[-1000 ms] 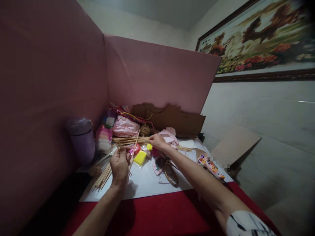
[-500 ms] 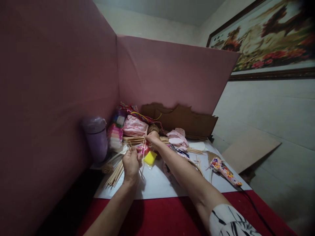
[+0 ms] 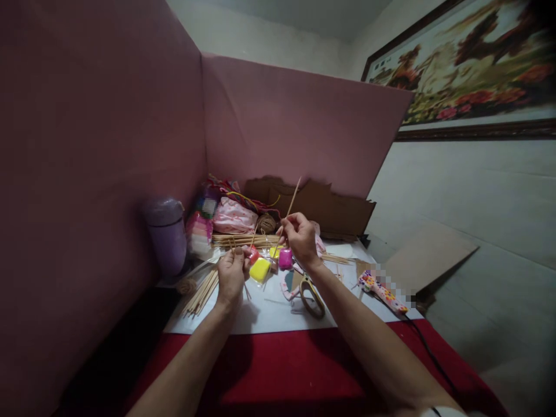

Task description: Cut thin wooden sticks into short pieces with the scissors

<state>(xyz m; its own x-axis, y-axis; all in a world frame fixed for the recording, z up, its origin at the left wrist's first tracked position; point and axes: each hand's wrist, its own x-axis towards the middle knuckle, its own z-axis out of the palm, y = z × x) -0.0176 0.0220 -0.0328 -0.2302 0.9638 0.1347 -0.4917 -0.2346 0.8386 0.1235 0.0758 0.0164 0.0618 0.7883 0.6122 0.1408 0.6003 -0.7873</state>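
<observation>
My left hand (image 3: pixel 232 275) is closed on thin wooden sticks whose ends stick out above and below the fingers. To its right, my right hand (image 3: pixel 299 237) pinches a single wooden stick (image 3: pixel 293 198), tilted with its upper tip well above the hand. Between the hands lie a yellow clay packet (image 3: pixel 259 270), a magenta packet (image 3: pixel 285 258) and a red one (image 3: pixel 254 253). A row of sticks (image 3: pixel 238 241) lies crosswise behind them. More sticks (image 3: pixel 200 295) fan out left of my left hand. Scissors (image 3: pixel 311 296) rest below my right wrist.
A purple lidded cup (image 3: pixel 167 240) stands at the left by the pink partition (image 3: pixel 304 121). Spotted pink cloth (image 3: pixel 234 216), a twine ball (image 3: pixel 266 223) and torn cardboard (image 3: pixel 339 211) sit at the back. A flower-patterned glue gun (image 3: pixel 384 294) with a cord lies at the right.
My right hand has moved right and toward me, lifting a stick up at a slant. The scissors and magenta packet are now uncovered. My left hand keeps its hold, and the view has shifted slightly.
</observation>
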